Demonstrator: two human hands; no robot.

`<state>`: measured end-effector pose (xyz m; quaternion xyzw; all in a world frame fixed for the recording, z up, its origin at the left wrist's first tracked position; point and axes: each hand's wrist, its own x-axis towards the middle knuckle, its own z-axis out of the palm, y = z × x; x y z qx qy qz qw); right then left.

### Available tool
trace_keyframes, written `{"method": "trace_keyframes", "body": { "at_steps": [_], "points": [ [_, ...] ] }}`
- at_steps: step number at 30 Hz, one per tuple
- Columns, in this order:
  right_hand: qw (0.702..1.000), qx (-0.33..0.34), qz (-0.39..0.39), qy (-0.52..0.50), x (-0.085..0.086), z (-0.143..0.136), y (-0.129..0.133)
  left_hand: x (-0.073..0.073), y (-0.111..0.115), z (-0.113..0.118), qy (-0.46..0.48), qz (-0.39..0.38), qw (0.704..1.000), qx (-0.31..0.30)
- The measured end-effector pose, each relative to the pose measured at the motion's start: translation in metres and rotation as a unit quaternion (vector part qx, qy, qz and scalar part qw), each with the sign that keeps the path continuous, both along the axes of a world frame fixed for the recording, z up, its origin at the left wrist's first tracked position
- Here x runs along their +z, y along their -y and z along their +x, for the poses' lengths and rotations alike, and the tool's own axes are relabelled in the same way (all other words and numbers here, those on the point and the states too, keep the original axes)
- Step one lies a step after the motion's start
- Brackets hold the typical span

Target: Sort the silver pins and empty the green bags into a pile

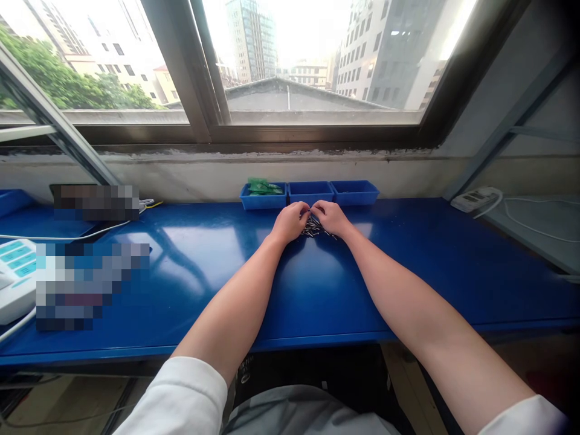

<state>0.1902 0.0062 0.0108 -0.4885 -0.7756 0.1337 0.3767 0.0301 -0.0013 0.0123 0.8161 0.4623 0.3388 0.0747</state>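
Two hands met over a pile of small metal fasteners

A pile of slim, screw-like fasteners (pixel 312 228) lay loose on a glossy blue table (pixel 430 241), some silvery and some dark, pointing in many directions. The person's left hand (pixel 290 221) was at the left edge of the pile and the right hand (pixel 330 217) at its right edge, each partly covering it. The fingertips of the two hands came close together just above the far side of the pile. Each grip was narrow, with thumb and fingers drawn in, but the parts were too small to tell whether either one pinched a fastener.

Just beyond the pile stood three blue plastic bins in a row. The left bin (pixel 264 203) held green packets (pixel 260 186); the middle bin (pixel 312 196) was directly behind the pile, and the right bin (pixel 356 198) was behind it and to the right. Well to the right of the pile lay a white power strip (pixel 475 198) with a cable. Far to its left, a white device with teal panels (pixel 18 260) sat beside a pixelated patch. A window frame (pixel 317 134) rose behind the pile, past the bins.
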Motion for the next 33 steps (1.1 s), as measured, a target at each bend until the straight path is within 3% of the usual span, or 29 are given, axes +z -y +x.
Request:
{"method": "trace_keyframes", "body": {
  "at_steps": [5, 12, 17, 25, 33],
  "points": [
    [1.0, 0.005, -0.012, -0.024, 0.0, -0.002, 0.0, 0.0, 0.0, -0.001, -0.001, 0.009, 1.0, 0.007],
    [0.972, 0.051, -0.087, -0.212, 0.002, -0.001, -0.001, 0.0, 0.001, -0.002, -0.022, -0.01, 0.998, 0.05],
    [0.96, 0.043, -0.095, -0.258, 0.004, 0.004, -0.003, -0.001, -0.001, -0.001, -0.01, 0.001, 0.998, 0.057],
    [0.987, -0.103, 0.037, -0.118, 0.005, 0.01, -0.009, 0.0, -0.005, -0.008, 0.013, -0.035, 0.981, 0.191],
    [0.981, -0.181, 0.052, 0.034, 0.003, 0.013, -0.014, -0.001, -0.004, -0.008, 0.012, -0.025, 0.982, 0.185]
  ]
}}
